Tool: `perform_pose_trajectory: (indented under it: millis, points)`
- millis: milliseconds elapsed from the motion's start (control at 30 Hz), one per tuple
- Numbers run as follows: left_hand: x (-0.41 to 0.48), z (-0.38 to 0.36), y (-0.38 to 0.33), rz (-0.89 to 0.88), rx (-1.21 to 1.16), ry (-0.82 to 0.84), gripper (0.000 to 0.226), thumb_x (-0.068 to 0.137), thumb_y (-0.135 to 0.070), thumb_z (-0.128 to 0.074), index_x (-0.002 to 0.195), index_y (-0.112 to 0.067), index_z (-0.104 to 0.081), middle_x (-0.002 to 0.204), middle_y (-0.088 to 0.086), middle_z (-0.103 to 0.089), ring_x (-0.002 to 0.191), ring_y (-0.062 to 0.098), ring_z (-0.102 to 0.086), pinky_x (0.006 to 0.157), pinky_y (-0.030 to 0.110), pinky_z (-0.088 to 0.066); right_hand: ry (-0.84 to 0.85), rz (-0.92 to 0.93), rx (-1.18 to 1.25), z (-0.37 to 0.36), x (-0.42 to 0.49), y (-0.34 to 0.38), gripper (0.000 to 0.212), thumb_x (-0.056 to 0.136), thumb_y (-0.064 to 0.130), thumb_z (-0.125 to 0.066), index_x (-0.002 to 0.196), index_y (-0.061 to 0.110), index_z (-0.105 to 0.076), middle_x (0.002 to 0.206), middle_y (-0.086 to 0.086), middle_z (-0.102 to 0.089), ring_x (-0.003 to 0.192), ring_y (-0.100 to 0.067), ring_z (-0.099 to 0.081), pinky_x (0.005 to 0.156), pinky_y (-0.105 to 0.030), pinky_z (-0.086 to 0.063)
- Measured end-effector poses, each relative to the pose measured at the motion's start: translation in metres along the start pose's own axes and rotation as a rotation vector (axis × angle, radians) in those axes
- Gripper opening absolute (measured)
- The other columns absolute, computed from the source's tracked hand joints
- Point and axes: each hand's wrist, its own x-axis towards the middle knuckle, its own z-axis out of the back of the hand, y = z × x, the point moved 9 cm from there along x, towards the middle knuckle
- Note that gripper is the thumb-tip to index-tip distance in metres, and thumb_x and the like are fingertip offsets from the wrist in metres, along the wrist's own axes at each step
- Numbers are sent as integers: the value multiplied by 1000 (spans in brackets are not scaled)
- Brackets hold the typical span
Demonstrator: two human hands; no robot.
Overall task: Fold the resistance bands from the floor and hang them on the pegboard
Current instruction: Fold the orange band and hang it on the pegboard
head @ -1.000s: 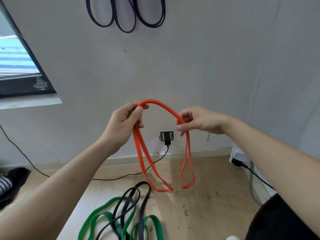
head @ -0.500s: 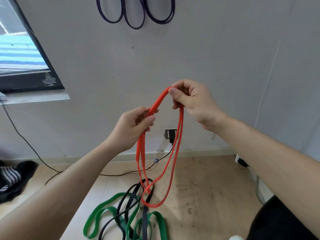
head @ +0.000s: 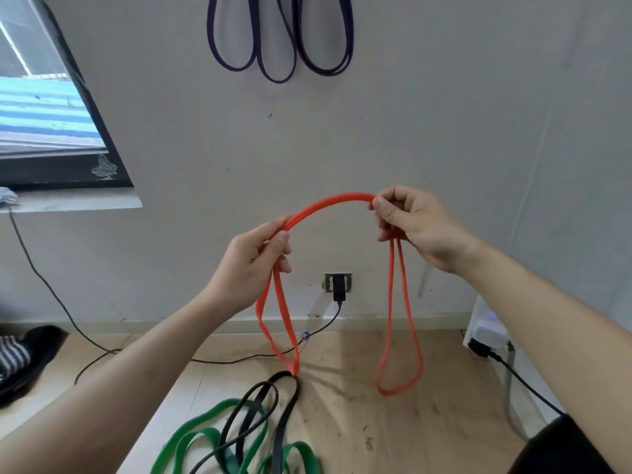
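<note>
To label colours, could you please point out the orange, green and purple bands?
orange band (head: 335,200): head view, top of its arch.
green band (head: 294,447): head view, top of its right loop on the floor.
purple band (head: 277,78): head view, bottom of its middle hanging loop.

Between our left hand (head: 249,265) and right hand (head: 419,227) arches an orange rubber band (head: 328,203); below lie a green rubber band (head: 201,434) and black rubber band (head: 289,403), above, purple rubber loops (head: 277,79).

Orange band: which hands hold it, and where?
Both: left hand and right hand pinch the orange band at each end of its top arch.
</note>
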Motion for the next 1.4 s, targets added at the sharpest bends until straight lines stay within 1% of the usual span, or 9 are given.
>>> perform_pose_trajectory:
  millis: [167,233,367,533,733,933,1100,1267,1400]
  points:
    - [2,-1,-14,8,-108,-14,27,107,-8,-46,121,-21,-66,85,2,-62,70,10,-68,71,21,-56,372,-160,-123,-40,-19,-24,33,85,15,-72,112,-1,-62,87,-22,-62,79,-25,-64,83,-39,-58]
    - [0,-12,-22,-17,-99,46,28,106,-8,-48,123,-20,-66,86,1,-65,71,10,-69,71,21,-56,408,-143,-147,-59,-25,-21,36,83,20,-75,112,2,-63,94,-26,-67,85,-27,-68,89,-42,-56]
    - [-3,-24,-25,-36,-24,117,29,105,-9,-52,129,-15,-66,87,0,-67,69,10,-66,68,19,-54,241,-1,-57,-74,-19,3,16,92,19,-68,97,3,-66,73,-8,-66,68,-19,-65,68,-29,-55]
    - [-8,-23,-10,35,-68,169,24,102,-10,-58,123,-14,-67,83,-2,-65,72,5,-65,73,22,-56,78,124,-172,-63,-14,21,11,95,19,-64,90,9,-67,55,10,-55,51,-8,-51,52,-21,-44]
    - [-16,-22,3,31,80,198,22,105,-13,-53,123,-17,-65,82,-3,-57,72,14,-67,74,25,-57,-153,151,-97,-23,-4,31,14,97,19,-62,84,14,-63,55,1,-50,43,-7,-45,46,-20,-41]
    - [-11,-13,6,24,106,137,25,106,-16,-51,121,-30,-65,82,-3,-60,67,11,-63,70,38,-56,-206,107,-14,2,3,16,14,96,21,-62,89,9,-65,60,-2,-51,48,-11,-48,50,-23,-45]
    - [-3,0,1,27,3,40,26,107,-15,-48,107,-31,-69,83,-6,-66,67,9,-65,74,25,-57,-44,-11,65,-9,2,-5,13,90,22,-66,90,10,-64,68,-2,-57,57,-11,-55,61,-26,-53]
    - [-1,-5,-7,18,-75,71,27,105,-12,-53,126,-23,-67,87,-4,-70,72,9,-68,76,22,-57,268,-83,-28,-54,-14,-14,42,75,25,-76,110,4,-64,72,-4,-64,73,-27,-64,78,-42,-56]
    - [-5,-20,-17,-43,3,154,32,104,-11,-55,135,-15,-64,89,0,-71,72,9,-67,72,18,-54,317,-54,-80,-86,-21,-7,26,86,26,-74,105,10,-67,90,-17,-72,78,-26,-69,75,-38,-60]
